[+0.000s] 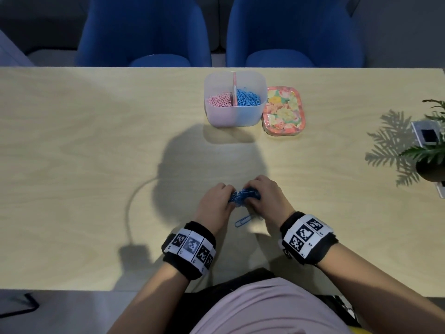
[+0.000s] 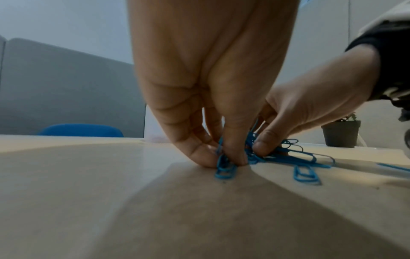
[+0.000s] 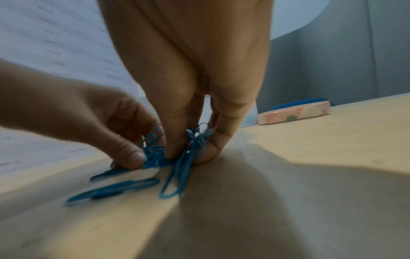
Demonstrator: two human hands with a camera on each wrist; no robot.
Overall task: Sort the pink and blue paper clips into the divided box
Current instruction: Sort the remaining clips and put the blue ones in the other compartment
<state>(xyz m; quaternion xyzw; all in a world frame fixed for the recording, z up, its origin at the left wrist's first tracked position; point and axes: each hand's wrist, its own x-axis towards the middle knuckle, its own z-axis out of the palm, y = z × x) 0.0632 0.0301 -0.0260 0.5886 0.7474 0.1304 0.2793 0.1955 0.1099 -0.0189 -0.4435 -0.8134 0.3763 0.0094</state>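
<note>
A clump of blue paper clips point(image 1: 243, 197) lies on the wooden table near me. My left hand point(image 1: 216, 203) pinches its left side with curled fingers point(image 2: 199, 154). My right hand point(image 1: 267, 196) pinches its right side, thumb and fingers point(image 3: 213, 149) closed round the clips point(image 3: 193, 145). One loose blue clip point(image 1: 242, 221) lies just in front of the hands, and more loose clips point(image 3: 115, 189) show in the right wrist view. The translucent divided box point(image 1: 234, 115) stands at the far side, pink clips point(image 1: 220, 100) in its left half, blue clips point(image 1: 248, 97) in its right half.
A flowered lid or tin point(image 1: 283, 112) lies right of the box. A potted plant point(image 1: 431, 160) and a small device point(image 1: 427, 135) stand at the table's right edge. Two blue chairs point(image 1: 144, 32) are behind the table. A cable's shadow crosses the left of the table.
</note>
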